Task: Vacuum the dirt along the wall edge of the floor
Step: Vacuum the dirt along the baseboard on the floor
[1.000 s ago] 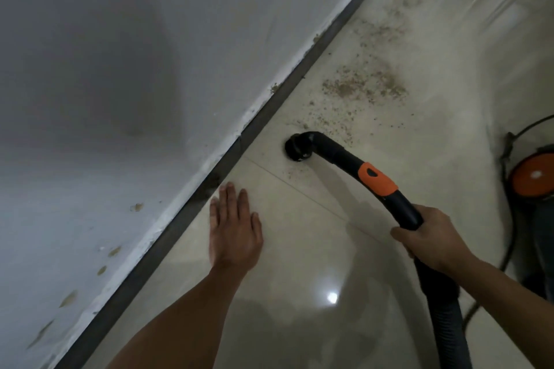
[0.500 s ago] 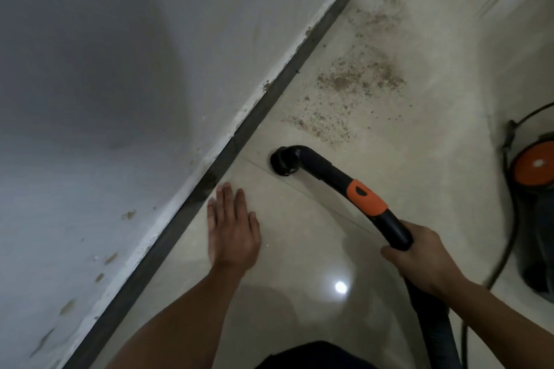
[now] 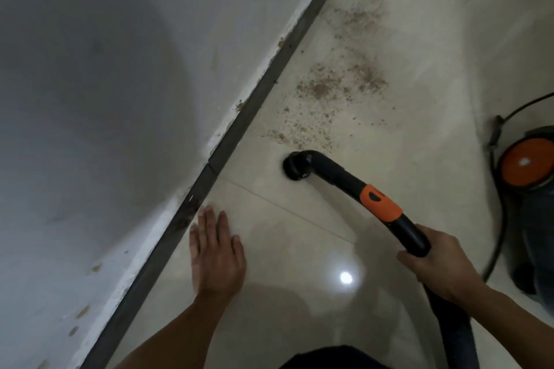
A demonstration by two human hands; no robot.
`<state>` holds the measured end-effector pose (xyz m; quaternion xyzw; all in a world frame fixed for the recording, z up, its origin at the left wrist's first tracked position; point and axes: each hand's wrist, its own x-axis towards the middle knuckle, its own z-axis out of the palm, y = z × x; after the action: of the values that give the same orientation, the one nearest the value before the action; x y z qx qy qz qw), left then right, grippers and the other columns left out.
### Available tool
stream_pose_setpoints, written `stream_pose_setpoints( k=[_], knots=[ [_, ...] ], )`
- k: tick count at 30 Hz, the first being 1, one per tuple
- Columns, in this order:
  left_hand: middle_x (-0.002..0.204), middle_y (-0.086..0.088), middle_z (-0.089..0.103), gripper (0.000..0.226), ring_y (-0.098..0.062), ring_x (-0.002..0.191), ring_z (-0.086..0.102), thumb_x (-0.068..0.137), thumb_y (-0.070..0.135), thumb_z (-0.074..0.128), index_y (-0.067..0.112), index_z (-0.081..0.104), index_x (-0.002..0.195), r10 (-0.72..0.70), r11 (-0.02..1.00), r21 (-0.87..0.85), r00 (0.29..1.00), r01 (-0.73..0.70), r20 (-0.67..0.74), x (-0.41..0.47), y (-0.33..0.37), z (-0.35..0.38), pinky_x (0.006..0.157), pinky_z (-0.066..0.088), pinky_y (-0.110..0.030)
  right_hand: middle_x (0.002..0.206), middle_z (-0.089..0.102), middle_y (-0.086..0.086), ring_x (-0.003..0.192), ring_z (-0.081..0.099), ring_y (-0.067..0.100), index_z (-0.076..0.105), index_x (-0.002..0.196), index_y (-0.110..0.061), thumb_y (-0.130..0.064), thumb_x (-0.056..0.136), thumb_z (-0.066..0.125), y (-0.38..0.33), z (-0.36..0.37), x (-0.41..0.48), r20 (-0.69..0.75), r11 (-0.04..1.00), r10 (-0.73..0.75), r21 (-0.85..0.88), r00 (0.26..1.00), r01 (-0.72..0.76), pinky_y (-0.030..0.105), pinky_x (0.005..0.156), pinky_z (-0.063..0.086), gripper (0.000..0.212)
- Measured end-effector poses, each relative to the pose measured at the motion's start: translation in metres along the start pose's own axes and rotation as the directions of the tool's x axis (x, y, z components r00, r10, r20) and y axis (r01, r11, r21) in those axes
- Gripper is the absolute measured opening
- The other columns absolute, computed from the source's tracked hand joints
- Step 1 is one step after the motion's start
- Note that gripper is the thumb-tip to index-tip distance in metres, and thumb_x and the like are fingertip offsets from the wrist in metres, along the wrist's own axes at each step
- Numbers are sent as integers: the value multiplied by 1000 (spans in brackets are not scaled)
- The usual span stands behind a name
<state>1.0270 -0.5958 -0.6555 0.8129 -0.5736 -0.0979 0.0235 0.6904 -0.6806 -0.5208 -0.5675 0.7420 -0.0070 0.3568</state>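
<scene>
Head cam: I see R hand (image 3: 440, 266) gripping the black vac wand (image 3: 338, 175), its nozzle (image 3: 295, 169) down on the floor (image 3: 299, 252), just short of the dirt (image 3: 317, 88) near the skirting (image 3: 254, 105). L hand (image 3: 217, 260) lies flat, fingers straight, on tile beside skirting.

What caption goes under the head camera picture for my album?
Right hand holds the vacuum wand, nozzle near dirt by the wall; left hand flat on the floor.

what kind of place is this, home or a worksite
Probably an indoor room, perhaps one just renovated, though home or worksite can't be told. Glossy beige floor tiles meet a white wall with rough, patchy paint above a dark baseboard, and gritty dirt lies near a canister vacuum.
</scene>
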Motion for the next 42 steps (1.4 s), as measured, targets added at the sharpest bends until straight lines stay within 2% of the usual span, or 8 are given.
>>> stream_pose_setpoints(
  k=[6,13,18,24,28,31,36,42],
  knots=[
    [158,-20,21,62,-30,148,14,96,35,25,1,36,146,-8,1000,-15,1000,8,-20,0,0,1,119,10,-46,49,61,16,42,57,29,62,82,-11,4,76,76,57,-37,-11,-121,989,145,50,982,-140,36,49,50,21],
    [154,-23,30,65,-34,144,26,96,39,18,2,40,144,9,999,-42,1000,-9,3,-3,-3,-7,118,20,-47,45,59,14,38,53,25,60,75,-3,1,77,74,35,-9,15,-219,988,32,154,975,2,34,48,47,14],
    [142,-28,45,66,-40,133,44,90,39,23,-1,55,132,87,996,18,992,-89,93,3,-9,-23,106,38,-50,48,59,9,36,51,21,61,74,-7,-3,76,71,-2,20,-4,-143,984,-71,151,987,93,25,41,43,12],
    [162,-18,2,58,-28,150,1,102,35,27,9,15,153,160,986,18,970,-166,182,18,1,-32,120,7,-38,51,59,9,36,53,20,61,76,-8,-3,76,70,4,26,-11,-121,987,-88,124,989,103,30,42,47,11],
    [158,-23,17,72,-33,148,15,92,42,8,3,30,149,153,987,-53,984,-149,94,18,6,-16,119,12,-41,47,59,9,36,53,22,61,73,-4,-3,76,72,5,13,-1,-196,989,-25,138,980,53,29,45,47,11],
    [152,-24,32,66,-36,143,28,94,38,18,0,44,142,125,990,-68,992,-123,27,16,9,-4,118,20,-45,48,59,10,36,51,21,59,72,-2,-4,77,71,-7,14,14,-191,986,-14,161,982,46,25,43,43,13],
    [158,-20,22,64,-30,148,16,97,39,17,3,33,148,115,993,-37,993,-116,-42,14,9,4,121,14,-43,51,61,12,37,53,22,60,71,-2,-6,75,70,-34,29,38,-160,980,-57,177,985,86,25,43,45,12],
    [155,-20,28,61,-31,146,24,97,36,24,3,40,145,124,992,-1,990,-125,-73,16,8,10,116,13,-41,54,60,13,40,52,22,60,75,-5,-4,76,69,-53,39,49,-62,976,-135,165,989,143,29,44,46,9]
  ],
)
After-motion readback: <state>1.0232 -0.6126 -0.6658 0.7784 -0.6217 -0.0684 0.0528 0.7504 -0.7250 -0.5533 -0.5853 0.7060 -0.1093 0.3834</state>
